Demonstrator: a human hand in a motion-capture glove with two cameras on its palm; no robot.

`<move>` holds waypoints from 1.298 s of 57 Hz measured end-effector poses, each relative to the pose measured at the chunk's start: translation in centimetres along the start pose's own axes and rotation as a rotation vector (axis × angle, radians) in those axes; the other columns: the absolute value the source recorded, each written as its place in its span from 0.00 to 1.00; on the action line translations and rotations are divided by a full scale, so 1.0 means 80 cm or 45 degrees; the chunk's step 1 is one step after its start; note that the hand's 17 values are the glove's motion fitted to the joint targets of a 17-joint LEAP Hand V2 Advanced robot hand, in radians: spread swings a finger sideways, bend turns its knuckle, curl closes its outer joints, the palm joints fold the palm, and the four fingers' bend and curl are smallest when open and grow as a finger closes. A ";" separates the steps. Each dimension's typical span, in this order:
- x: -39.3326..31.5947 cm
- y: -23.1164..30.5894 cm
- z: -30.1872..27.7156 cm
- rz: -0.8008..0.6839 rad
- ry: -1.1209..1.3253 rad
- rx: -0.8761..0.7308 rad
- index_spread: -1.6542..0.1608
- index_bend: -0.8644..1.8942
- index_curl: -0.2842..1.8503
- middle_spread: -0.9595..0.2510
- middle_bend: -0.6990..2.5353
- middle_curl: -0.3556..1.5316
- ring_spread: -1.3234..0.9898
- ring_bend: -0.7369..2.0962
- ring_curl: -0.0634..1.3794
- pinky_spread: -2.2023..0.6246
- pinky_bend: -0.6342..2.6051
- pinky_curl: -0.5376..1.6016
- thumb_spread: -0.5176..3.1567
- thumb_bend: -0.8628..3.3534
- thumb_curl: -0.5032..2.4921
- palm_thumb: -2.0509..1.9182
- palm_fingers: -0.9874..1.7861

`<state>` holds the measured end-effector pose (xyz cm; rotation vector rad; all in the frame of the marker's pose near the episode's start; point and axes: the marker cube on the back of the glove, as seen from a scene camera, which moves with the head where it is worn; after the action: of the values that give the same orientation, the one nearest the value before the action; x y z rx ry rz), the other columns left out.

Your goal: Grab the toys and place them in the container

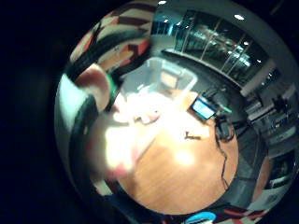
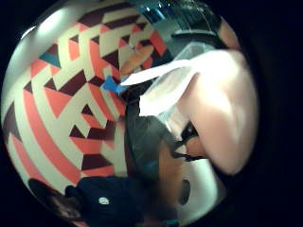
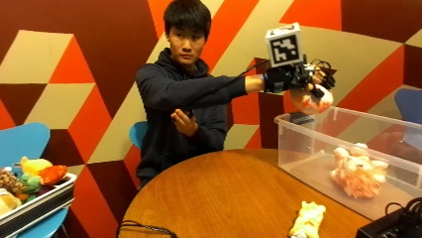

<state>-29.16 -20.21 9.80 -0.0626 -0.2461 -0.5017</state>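
My gloved right hand [image 3: 304, 79] is raised above the near wall of the clear plastic container [image 3: 310, 144] and grips a small orange-and-white plush toy [image 3: 312, 100]. That toy fills much of both palm views as a pale blurred shape [image 2: 218, 109]. Inside the container lies a pink-and-cream plush toy [image 3: 356, 171]. A yellow plush toy [image 3: 307, 219] lies on the round wooden table [image 3: 224, 198], in front of the container. From the little finger side palm view, the container [image 1: 159, 79] shows below the hand on the table.
A tray [image 3: 33, 201] with several colourful plush toys stands on a blue chair at the left. My bare left hand [image 3: 184, 122] is held up at chest height. A black device with cables [image 3: 395, 223] sits at the table's near right edge.
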 end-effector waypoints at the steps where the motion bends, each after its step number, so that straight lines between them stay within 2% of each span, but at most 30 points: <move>1: -0.008 -0.002 0.013 0.007 0.021 -0.066 0.65 0.51 0.66 0.51 0.53 0.68 0.40 0.74 0.58 0.66 0.57 0.55 0.21 0.24 0.51 0.68 0.41; 2: -0.019 -0.003 0.025 0.021 0.011 -0.123 0.66 0.49 0.64 0.53 0.51 0.66 0.41 0.69 0.56 0.68 0.56 0.55 0.24 0.23 0.50 0.66 0.32; 3: -0.031 -0.002 0.034 0.022 -0.012 -0.168 0.66 0.48 0.63 0.55 0.49 0.65 0.42 0.67 0.56 0.69 0.57 0.56 0.26 0.23 0.50 0.66 0.29; 5: -0.044 0.001 0.049 -0.027 -0.054 -0.229 0.67 0.45 0.60 0.61 0.42 0.61 0.46 0.57 0.51 0.72 0.59 0.55 0.29 0.21 0.48 0.63 0.16; 11: -0.037 0.006 0.062 -0.105 -0.120 -0.217 0.71 0.37 0.52 0.72 0.32 0.53 0.51 0.43 0.40 0.76 0.56 0.51 0.36 0.19 0.43 0.59 0.17; 18: 0.010 0.018 0.043 -0.049 -0.267 -0.093 0.73 0.35 0.46 0.77 0.27 0.49 0.54 0.35 0.33 0.78 0.51 0.48 0.41 0.20 0.39 0.57 0.25; 24: 0.074 0.046 0.021 0.029 -0.327 -0.026 0.74 0.37 0.43 0.78 0.28 0.47 0.55 0.35 0.32 0.80 0.46 0.45 0.46 0.20 0.36 0.55 0.32; 32: 0.171 0.080 0.027 0.282 -0.203 -0.017 0.74 0.37 0.41 0.77 0.29 0.47 0.54 0.38 0.33 0.80 0.43 0.43 0.50 0.21 0.34 0.57 0.38; 43: 0.282 0.118 0.080 0.437 0.120 -0.394 0.75 0.37 0.39 0.75 0.29 0.46 0.53 0.41 0.34 0.79 0.42 0.42 0.54 0.24 0.34 0.63 0.40; 47: 0.309 0.114 0.103 0.462 0.245 -0.484 0.75 0.37 0.39 0.75 0.29 0.46 0.54 0.39 0.34 0.79 0.43 0.43 0.55 0.25 0.35 0.64 0.37; 53: 0.334 0.088 0.124 0.496 0.247 -0.544 0.75 0.37 0.38 0.75 0.27 0.45 0.54 0.36 0.32 0.79 0.44 0.43 0.55 0.25 0.35 0.65 0.34; 66: 0.351 0.038 0.179 0.454 0.401 -0.739 0.75 0.36 0.34 0.78 0.25 0.39 0.56 0.31 0.28 0.78 0.45 0.43 0.52 0.24 0.34 0.66 0.27; 72: 0.354 0.032 0.198 0.433 0.449 -0.764 0.74 0.41 0.35 0.79 0.24 0.36 0.56 0.30 0.25 0.78 0.43 0.42 0.51 0.24 0.34 0.67 0.29; 74: 0.354 0.032 0.202 0.422 0.444 -0.749 0.73 0.46 0.37 0.79 0.24 0.35 0.56 0.29 0.24 0.78 0.42 0.42 0.52 0.25 0.34 0.68 0.31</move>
<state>-7.45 -29.28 32.46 -0.5751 0.2587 -0.2336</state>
